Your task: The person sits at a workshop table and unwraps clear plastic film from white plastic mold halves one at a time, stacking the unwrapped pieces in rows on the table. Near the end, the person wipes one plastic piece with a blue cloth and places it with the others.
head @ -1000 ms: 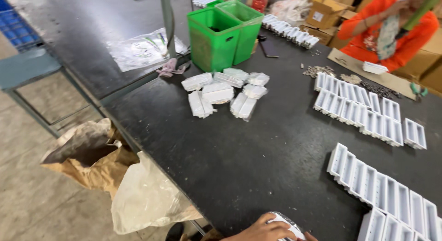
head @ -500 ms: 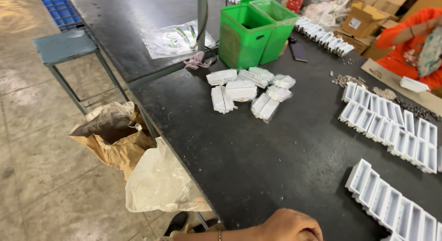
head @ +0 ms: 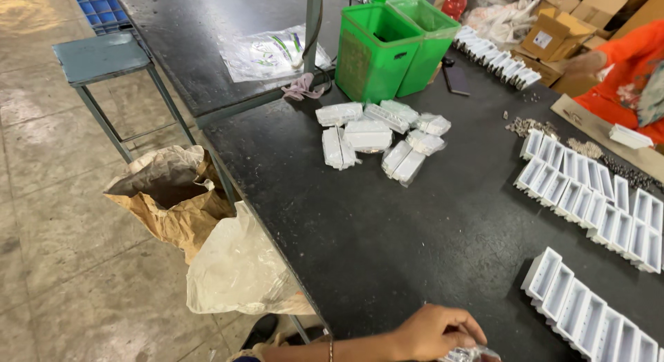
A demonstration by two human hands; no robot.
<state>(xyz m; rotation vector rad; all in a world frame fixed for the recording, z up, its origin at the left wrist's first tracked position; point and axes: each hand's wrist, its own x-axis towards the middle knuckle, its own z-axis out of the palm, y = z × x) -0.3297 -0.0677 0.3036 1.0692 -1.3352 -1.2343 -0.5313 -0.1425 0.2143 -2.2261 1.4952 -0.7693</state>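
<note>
My left hand [head: 436, 331] clamps a clear packet [head: 470, 353] at table [head: 387, 244] edge; right hand out of view.

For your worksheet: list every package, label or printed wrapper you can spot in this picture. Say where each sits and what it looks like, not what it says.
Wrapped white packs: clear-film bundles heaped mid-table, before the green bins.
Printed plastic bag: flat, clear, green and white print, far table.
Cardboard box: brown, small white label, top right.
Small shiny wrapped piece: bottom edge, under the person's hand; which hand is unclear.
</note>
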